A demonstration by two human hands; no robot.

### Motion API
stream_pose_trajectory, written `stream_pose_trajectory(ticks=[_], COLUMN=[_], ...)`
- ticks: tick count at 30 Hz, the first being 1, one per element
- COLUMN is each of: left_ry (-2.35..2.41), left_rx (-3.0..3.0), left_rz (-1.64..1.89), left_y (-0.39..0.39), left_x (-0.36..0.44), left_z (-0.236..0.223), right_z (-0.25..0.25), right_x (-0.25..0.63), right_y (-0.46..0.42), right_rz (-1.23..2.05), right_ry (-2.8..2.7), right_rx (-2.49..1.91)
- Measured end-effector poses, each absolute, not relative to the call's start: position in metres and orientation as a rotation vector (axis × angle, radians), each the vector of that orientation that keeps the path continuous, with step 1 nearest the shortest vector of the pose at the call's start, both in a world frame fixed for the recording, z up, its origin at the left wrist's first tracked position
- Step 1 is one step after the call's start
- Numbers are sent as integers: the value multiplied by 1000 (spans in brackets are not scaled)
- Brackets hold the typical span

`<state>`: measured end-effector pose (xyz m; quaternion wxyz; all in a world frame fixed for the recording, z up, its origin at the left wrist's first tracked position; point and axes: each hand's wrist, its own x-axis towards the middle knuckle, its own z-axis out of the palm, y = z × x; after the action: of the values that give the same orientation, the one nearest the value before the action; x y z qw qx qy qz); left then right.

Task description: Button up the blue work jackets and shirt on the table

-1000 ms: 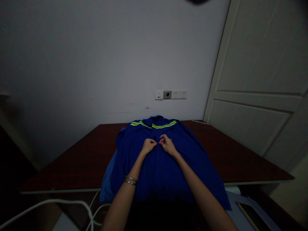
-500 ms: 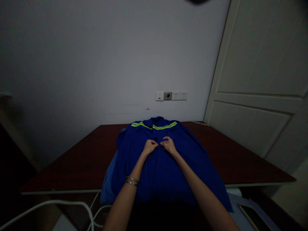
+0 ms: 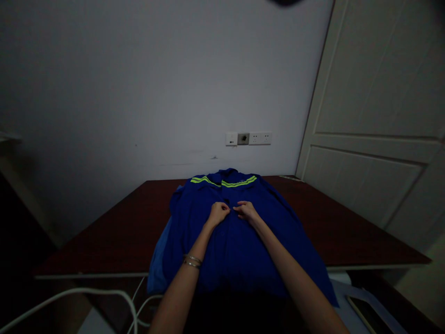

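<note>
A blue work shirt (image 3: 208, 246) with yellow-green reflective stripes lies front up on the table, collar toward the wall, its lower part hanging over the near edge. At the middle of its front opening, my left hand (image 3: 219, 213) pinches the fabric edge between thumb and forefinger. Just to the right, my right hand (image 3: 246, 211) is at the opposite edge of the opening, its fingers bent and closed on the cloth. The small detail between the fingertips is too dark to make out. Light blue cloth (image 3: 158, 260) shows beneath the shirt on the left.
The dark red table (image 3: 118, 227) meets a wall with a row of sockets (image 3: 248, 138). A white panelled door (image 3: 368, 153) stands at right. A white cable (image 3: 90, 291) loops at lower left. Below the table's right edge lies a phone (image 3: 370, 315).
My right hand's forefinger has straightened somewhat and its thumb has shifted slightly beside the opening. My left hand keeps its pinch. The view has moved very slightly.
</note>
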<state>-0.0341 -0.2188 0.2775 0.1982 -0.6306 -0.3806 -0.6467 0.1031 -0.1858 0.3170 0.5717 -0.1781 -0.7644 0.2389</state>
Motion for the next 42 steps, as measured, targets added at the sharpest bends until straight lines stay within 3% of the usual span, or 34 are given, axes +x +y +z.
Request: stream_pose_trajectory(ticks=[5,10,14,18,24,31,42], left_ry=[-1049,-1020,-1095,-1162,-1222,-1245,-1179], left_rx=[-1682,-2078,-2301,-2164,-2125,-2139,-2141], left_rz=[-1866,-1488,-1103,-1083,-1168,-1318,-1568], left_y=[-235,-273,-292,-296,-290,-285,-273], left_x=[-38,-52,-58,-56,-55,-57,-70], left_z=[277,263,241,225,217,210,201], right_z=[313,278,231,207,211,221,215], right_x=[113,130,128,117,114,124,121], right_y=[-201,-241,-274,-285,-279,-273,-276], right_rz=[456,-245,-688,-953,-996,-821,-930], right_ry=[-1802,-2012,-2150,-2069,-2055,-2074,-2031], right_rx=[-442,-345,-528,-767,-877,-895,-932])
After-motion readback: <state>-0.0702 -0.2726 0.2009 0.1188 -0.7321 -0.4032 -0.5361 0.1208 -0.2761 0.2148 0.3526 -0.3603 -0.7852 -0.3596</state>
